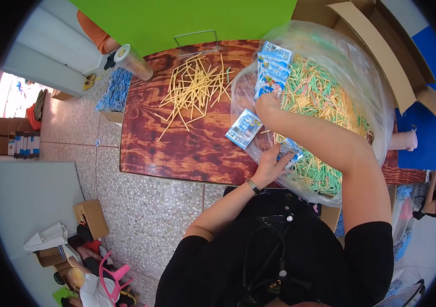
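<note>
My left hand (pixel 269 166) is closed on a small blue-and-silver packet (pixel 291 149), near the table's front edge. Thumb and fingers pinch it over a large clear plastic bag (pixel 376 66). That bag lies wide and is full of thin green, yellow and pink sticks (pixel 325 97). My right arm crosses over them, and my right hand (pixel 267 106) is curled at the lower end of an overlapping row of similar packets (pixel 275 64). Its fingertips are partly hidden against the lowest packet. Between my hands, to the left, lies one loose packet (pixel 245 128).
Plain yellow sticks (pixel 195 89) lie in a loose heap on the red-brown table (pixel 177 158), near a metal wire stand (pixel 196 41). A clear plastic-film roll (pixel 133 61) stands at the far left corner. An open cardboard box (pixel 381 46) is behind the bag. Other people sit nearby.
</note>
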The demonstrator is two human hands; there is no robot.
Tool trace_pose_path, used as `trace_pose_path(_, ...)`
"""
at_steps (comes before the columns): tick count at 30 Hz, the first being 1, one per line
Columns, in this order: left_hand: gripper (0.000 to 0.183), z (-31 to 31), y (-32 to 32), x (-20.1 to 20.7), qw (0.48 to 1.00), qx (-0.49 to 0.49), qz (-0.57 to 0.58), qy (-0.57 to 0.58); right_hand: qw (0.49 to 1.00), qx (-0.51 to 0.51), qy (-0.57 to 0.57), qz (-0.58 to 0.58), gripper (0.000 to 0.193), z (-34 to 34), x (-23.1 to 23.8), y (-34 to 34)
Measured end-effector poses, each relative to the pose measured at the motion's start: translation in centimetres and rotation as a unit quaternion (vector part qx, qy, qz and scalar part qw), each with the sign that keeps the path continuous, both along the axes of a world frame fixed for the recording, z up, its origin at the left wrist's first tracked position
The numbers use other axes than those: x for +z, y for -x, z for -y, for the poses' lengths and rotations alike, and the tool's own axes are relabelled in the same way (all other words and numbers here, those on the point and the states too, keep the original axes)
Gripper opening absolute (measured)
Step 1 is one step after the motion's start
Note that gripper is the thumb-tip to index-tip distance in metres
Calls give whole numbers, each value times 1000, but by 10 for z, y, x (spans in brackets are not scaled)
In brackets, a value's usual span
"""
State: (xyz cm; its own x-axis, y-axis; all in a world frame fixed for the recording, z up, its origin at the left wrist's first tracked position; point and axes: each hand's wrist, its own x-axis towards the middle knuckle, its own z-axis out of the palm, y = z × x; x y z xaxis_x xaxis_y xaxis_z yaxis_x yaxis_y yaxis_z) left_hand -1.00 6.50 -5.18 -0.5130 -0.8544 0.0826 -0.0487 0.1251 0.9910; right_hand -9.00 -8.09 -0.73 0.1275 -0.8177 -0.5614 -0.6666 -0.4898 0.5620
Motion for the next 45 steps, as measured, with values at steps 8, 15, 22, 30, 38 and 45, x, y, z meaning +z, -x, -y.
trace_pose_path(8,16,3,-2,-11,999,-3,-10,-53,967,-136,-11,217,20,0,-10,16)
trace_pose_path(15,19,4,-5,-9,1000,14,2,27,979,-39,5,201,24,-3,24,36)
trace_pose_path(22,22,-2,-1,-9,990,5,2,141,935,97,-4,340,21,-51,2,63)
trace_pose_path(30,27,2,-2,-6,999,-24,22,27,916,-22,-82,392,22,-52,53,79)
trace_pose_path(38,30,16,-2,-1,1000,10,-6,13,803,-163,-178,545,34,-78,122,123)
trace_pose_path(45,30,20,0,7,992,55,-59,-95,840,-86,-130,521,24,-103,133,118)
